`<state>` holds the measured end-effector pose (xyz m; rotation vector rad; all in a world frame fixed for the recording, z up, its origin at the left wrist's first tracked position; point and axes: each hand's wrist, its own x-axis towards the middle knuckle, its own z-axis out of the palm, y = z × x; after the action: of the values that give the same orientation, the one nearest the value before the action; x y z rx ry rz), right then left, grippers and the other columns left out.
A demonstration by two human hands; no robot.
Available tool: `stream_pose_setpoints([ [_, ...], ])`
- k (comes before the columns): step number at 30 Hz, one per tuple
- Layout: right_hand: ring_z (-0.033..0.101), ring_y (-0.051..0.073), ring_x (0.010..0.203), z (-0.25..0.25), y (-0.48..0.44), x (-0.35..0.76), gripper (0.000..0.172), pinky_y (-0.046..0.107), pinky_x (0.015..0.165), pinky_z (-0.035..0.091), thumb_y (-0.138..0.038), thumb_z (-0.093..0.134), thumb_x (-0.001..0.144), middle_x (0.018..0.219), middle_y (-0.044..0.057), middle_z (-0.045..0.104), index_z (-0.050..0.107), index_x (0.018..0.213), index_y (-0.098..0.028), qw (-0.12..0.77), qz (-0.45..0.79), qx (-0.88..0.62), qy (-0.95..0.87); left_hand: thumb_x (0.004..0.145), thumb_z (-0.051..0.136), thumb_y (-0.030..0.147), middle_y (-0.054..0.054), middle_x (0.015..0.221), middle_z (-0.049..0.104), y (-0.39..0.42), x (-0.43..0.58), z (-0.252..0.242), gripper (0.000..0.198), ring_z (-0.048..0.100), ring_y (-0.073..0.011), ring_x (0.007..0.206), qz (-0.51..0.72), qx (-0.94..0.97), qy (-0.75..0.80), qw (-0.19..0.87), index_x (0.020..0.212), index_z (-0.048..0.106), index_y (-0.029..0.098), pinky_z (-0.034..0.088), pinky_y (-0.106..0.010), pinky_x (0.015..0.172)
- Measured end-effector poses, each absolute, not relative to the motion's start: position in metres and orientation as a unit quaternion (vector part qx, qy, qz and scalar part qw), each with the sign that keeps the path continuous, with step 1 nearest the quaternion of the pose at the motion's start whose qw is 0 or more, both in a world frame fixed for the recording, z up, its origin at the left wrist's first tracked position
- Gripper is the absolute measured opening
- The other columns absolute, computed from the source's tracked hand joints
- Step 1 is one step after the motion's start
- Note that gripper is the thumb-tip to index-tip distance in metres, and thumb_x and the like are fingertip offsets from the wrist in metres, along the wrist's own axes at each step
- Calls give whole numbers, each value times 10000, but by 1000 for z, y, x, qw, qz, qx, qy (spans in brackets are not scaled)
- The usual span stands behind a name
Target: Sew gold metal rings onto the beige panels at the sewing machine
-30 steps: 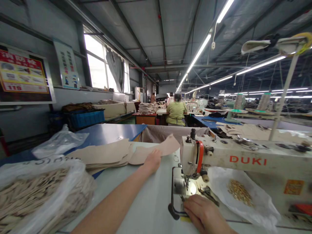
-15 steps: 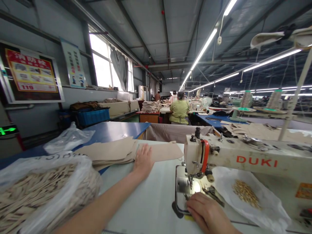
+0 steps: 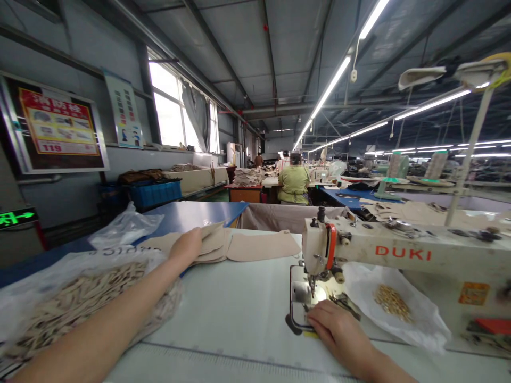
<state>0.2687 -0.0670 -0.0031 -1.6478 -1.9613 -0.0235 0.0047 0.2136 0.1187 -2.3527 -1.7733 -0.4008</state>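
My left hand (image 3: 187,247) is closed at the stack of beige fabric pieces (image 3: 213,250), with an edge of the top piece lifted by it. A single beige piece (image 3: 263,246) lies flat to the right of the stack. My right hand (image 3: 337,324) rests by the needle plate of the white sewing machine (image 3: 359,247), just in front of the lit needle area. Its fingers are pressed together, and whatever they may hold is hidden.
A plastic bag of beige strips (image 3: 80,303) stands at the left. Small metal parts (image 3: 393,302) lie on white wrapping behind my right hand. A person in a green top (image 3: 294,183) sits farther back.
My left hand has moved left from the flat piece to the stack and closed there, raising an edge. My right hand stays beside the needle area. The view has shifted slightly.
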Motion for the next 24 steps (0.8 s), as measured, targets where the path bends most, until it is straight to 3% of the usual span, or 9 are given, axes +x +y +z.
stream_pose_setpoints([
  [4, 590, 179, 824, -4, -67, 268, 224, 275, 747, 453, -189, 413, 920, 856, 48, 652, 637, 906, -195, 281, -10, -620, -732, 945, 158, 192, -169, 1092, 649, 187, 4, 143, 438, 624, -282, 985, -201, -789, -568, 118, 1221, 485, 99, 465, -362, 807],
  [9, 598, 192, 865, -3, -69, 269, 236, 294, 787, 460, -222, 405, 926, 908, 68, 658, 637, 959, -192, 273, 1, -627, -729, 857, 304, 39, -94, 1094, 668, 106, 19, 108, 450, 655, -202, 927, -162, -869, -455, 107, 1255, 467, 170, 484, -277, 779],
  [12, 596, 202, 940, 0, -71, 261, 256, 305, 843, 454, -252, 403, 929, 1018, 86, 652, 593, 1088, -187, 279, 23, -630, -725, 796, 380, -10, -52, 842, 705, 43, 30, 51, 441, 673, -173, 719, -109, -943, -300, 99, 1170, 520, 176, 498, -239, 626],
  [14, 593, 189, 966, 1, -72, 251, 280, 288, 858, 450, -270, 371, 942, 1066, 84, 640, 559, 1136, -196, 291, 51, -622, -725, 776, 450, 17, -27, 696, 673, 14, 38, 15, 347, 638, -166, 576, -143, -961, -193, 136, 1073, 557, 161, 463, -225, 495],
  [19, 597, 178, 850, 2, -73, 230, 375, 273, 786, 462, -276, 273, 962, 873, 70, 644, 600, 806, -180, 314, 61, -611, -724, 780, 553, 152, -8, 574, 581, -1, 53, -24, 45, 538, -163, 484, -268, -942, -91, 182, 816, 571, 173, 345, -272, 360],
  [22, 594, 181, 820, -1, -72, 232, 336, 278, 754, 468, -259, 321, 944, 824, 65, 635, 580, 745, -183, 311, 38, -632, -708, 816, 567, 296, -4, 558, 558, 5, 51, -23, 151, 526, -165, 497, -284, -939, -65, 184, 709, 540, 193, 306, -284, 338],
  [24, 597, 183, 804, -4, -72, 236, 256, 277, 731, 479, -240, 398, 910, 809, 60, 632, 571, 729, -189, 299, 25, -637, -710, 838, 552, 313, 3, 567, 571, 7, 45, -17, 164, 534, -154, 517, -274, -944, -60, 171, 724, 554, 195, 344, -264, 368],
])
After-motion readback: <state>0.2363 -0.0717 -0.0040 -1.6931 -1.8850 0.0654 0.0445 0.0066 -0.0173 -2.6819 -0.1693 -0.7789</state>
